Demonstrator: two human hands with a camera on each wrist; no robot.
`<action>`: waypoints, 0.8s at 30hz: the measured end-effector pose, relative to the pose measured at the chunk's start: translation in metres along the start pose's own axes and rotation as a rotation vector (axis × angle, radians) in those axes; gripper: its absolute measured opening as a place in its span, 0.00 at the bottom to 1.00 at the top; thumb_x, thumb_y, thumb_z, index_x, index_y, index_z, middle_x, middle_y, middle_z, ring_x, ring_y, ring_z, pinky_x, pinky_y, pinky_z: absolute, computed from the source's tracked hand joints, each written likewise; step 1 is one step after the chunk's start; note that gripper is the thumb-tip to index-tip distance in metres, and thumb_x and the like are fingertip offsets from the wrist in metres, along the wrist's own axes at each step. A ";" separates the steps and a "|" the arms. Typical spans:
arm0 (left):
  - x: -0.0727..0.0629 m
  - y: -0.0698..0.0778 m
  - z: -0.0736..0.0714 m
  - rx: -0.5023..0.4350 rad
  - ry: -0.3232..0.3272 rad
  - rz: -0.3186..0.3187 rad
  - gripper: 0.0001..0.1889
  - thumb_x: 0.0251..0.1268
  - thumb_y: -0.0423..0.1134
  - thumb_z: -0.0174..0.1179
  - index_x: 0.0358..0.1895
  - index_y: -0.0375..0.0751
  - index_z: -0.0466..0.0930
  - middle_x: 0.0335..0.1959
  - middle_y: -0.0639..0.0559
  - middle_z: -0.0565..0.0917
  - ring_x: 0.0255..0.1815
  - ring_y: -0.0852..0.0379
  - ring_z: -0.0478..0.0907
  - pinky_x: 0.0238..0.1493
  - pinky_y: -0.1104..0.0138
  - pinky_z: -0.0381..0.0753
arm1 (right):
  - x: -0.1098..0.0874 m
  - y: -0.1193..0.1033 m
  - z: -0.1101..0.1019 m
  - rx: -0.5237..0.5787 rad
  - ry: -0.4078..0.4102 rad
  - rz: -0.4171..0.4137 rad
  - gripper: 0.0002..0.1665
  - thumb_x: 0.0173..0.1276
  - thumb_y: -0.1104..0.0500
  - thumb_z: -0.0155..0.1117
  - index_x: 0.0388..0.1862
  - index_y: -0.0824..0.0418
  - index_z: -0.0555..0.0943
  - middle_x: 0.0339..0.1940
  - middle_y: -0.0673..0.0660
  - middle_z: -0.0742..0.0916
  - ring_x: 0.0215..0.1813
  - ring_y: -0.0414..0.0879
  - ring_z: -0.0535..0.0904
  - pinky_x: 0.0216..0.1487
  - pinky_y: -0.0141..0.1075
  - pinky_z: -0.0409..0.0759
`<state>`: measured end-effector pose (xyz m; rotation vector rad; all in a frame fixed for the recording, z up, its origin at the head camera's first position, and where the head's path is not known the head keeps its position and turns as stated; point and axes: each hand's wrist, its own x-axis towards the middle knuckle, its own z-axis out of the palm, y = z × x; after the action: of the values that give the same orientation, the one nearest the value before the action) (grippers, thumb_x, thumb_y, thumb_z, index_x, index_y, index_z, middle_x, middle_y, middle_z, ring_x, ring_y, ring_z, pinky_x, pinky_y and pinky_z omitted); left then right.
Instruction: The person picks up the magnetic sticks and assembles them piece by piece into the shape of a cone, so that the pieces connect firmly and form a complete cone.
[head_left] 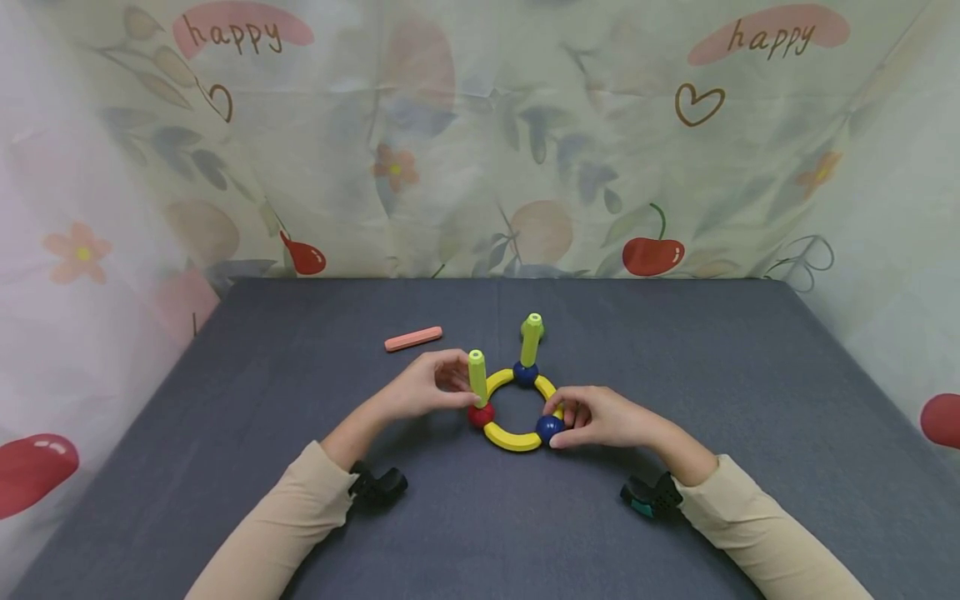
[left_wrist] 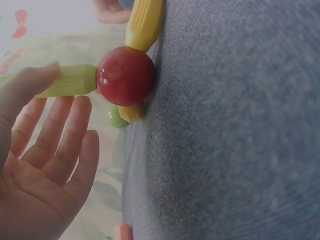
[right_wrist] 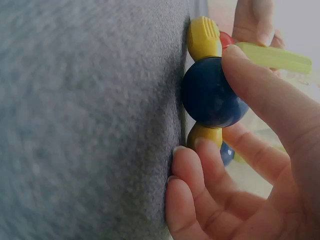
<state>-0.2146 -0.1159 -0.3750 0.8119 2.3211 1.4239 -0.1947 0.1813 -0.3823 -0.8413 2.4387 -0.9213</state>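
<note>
Three yellow curved rods (head_left: 512,441) and three balls form a ring lying on the table. My left hand (head_left: 420,387) pinches an upright light-green rod (head_left: 477,375), which stands on the red ball (head_left: 481,415) at the ring's left. In the left wrist view the thumb lies along this rod, with the fingers on its other side. My right hand (head_left: 611,417) holds the ring at its front-right blue ball (head_left: 550,428), thumb against the ball and fingers by the yellow rod beyond. On the rear blue ball (head_left: 525,374) stands a second light-green rod (head_left: 531,343).
A green ball (head_left: 540,328) sits behind the rear green rod, partly hidden by it. To the left of the ring lies a pink straight rod (head_left: 413,338). The dark grey tabletop (head_left: 495,525) ends at a printed cloth backdrop (head_left: 480,183).
</note>
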 end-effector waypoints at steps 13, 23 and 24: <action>0.001 -0.002 0.002 -0.002 0.003 0.004 0.15 0.56 0.35 0.66 0.46 0.36 0.76 0.41 0.40 0.82 0.42 0.54 0.83 0.45 0.65 0.81 | -0.002 0.000 -0.005 -0.008 -0.030 0.042 0.29 0.57 0.48 0.69 0.57 0.55 0.75 0.48 0.59 0.72 0.43 0.44 0.72 0.45 0.33 0.74; 0.001 -0.001 0.001 0.000 0.012 -0.007 0.16 0.55 0.35 0.66 0.47 0.37 0.76 0.43 0.40 0.82 0.42 0.53 0.83 0.46 0.64 0.81 | 0.000 0.007 -0.012 -0.114 -0.011 -0.070 0.20 0.63 0.55 0.63 0.54 0.56 0.78 0.43 0.56 0.79 0.35 0.37 0.74 0.36 0.28 0.75; 0.001 -0.001 0.001 -0.001 0.013 -0.007 0.16 0.55 0.35 0.66 0.47 0.37 0.76 0.43 0.40 0.82 0.42 0.53 0.83 0.46 0.64 0.81 | 0.001 0.008 -0.012 -0.123 0.001 -0.072 0.19 0.63 0.55 0.64 0.53 0.56 0.79 0.42 0.55 0.79 0.34 0.36 0.74 0.36 0.28 0.75</action>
<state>-0.2153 -0.1142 -0.3763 0.7957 2.3308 1.4312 -0.2049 0.1908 -0.3793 -0.9771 2.5015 -0.8030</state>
